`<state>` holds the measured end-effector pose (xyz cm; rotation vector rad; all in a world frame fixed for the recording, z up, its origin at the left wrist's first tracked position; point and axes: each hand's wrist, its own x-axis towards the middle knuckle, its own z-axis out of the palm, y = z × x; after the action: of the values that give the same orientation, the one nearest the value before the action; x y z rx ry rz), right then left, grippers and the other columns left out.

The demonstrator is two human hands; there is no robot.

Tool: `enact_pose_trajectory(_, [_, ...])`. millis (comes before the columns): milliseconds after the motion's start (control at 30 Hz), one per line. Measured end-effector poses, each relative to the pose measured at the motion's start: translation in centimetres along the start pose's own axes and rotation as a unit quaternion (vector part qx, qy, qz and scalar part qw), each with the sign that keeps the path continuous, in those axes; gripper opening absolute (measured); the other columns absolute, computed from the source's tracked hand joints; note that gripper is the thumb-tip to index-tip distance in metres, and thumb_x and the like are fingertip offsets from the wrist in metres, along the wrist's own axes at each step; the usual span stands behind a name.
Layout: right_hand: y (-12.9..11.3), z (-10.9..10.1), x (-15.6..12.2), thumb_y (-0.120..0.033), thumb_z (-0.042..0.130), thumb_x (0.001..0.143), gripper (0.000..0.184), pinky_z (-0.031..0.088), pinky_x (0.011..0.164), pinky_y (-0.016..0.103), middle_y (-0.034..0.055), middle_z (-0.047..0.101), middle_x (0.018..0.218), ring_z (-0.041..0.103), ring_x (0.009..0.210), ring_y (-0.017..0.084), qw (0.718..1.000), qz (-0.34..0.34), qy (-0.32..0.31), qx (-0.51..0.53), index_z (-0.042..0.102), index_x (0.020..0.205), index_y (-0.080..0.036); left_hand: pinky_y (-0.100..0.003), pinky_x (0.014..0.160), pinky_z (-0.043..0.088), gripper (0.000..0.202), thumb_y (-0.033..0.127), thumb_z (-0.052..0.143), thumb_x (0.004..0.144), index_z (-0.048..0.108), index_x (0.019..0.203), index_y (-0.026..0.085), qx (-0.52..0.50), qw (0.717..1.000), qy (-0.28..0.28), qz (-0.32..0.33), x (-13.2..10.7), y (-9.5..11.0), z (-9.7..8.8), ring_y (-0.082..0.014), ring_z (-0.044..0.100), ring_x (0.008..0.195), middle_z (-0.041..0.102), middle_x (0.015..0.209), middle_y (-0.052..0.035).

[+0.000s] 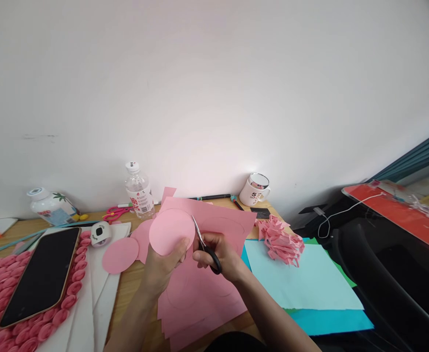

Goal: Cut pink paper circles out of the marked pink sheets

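My left hand (166,264) pinches a pink paper circle (170,230) near its lower edge, thumb on top. In my right hand (220,254) are black-handled scissors (211,255), their blades pointing up along the circle's right edge. Whether the blades are fully closed is hard to make out. Behind and below both hands lie several pink paper sheets (203,318), with faint circle outlines drawn on them. Some cut pink circles (120,255) rest on the wooden table to the left of my left hand.
A phone (42,276) lies on a pink ruffled mat (58,315) at left. Along the wall stand a plastic bottle (140,193), a white jar (49,205) and a mug (254,190). Crumpled pink scraps (282,242) sit on light blue paper (310,281), beside a black chair (375,293).
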<state>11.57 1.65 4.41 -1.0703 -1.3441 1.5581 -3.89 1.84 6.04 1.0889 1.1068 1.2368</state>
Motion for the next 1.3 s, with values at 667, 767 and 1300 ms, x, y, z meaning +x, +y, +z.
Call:
enact_pose_trajectory(667, [-0.39,-0.19,0.22,-0.039,0.083,0.058,0.038,0.028,0.051,0.023,-0.0056,0.044,0.061,0.035,0.054,0.007,0.997,-0.049,-0.055,0.035,0.056,0.072,-0.016,-0.022,0.041,0.029,0.037,0.032,0.059,0.077,0.041,0.047,0.019,0.048,0.998,-0.037,0.022,-0.4,-0.34,0.22,-0.0067,0.036,0.04,0.041,0.042,0.0052])
enact_pose_trajectory(767, [-0.37,-0.29,0.2,-0.038,0.085,0.055,0.041,0.029,0.051,0.023,-0.0049,0.046,0.062,0.037,0.055,0.008,0.997,-0.042,-0.052,0.032,0.053,0.07,-0.016,-0.022,0.041,0.029,0.038,0.032,0.059,0.077,0.04,0.047,0.019,0.048,0.998,-0.038,0.021,-0.44,-0.21,0.38,-0.0068,0.035,0.04,0.039,0.042,0.0055])
enact_pose_trajectory(1300, [-0.47,-0.37,0.15,-0.043,0.083,0.057,0.042,0.032,0.052,0.023,-0.0047,0.045,0.064,0.038,0.056,0.008,0.997,-0.043,-0.058,0.009,0.053,0.069,-0.017,-0.023,0.042,0.029,0.035,0.034,0.061,0.074,0.043,0.048,0.019,0.051,0.998,-0.023,0.012,-0.41,-0.27,0.14,-0.0074,0.036,0.041,0.041,0.043,0.0048])
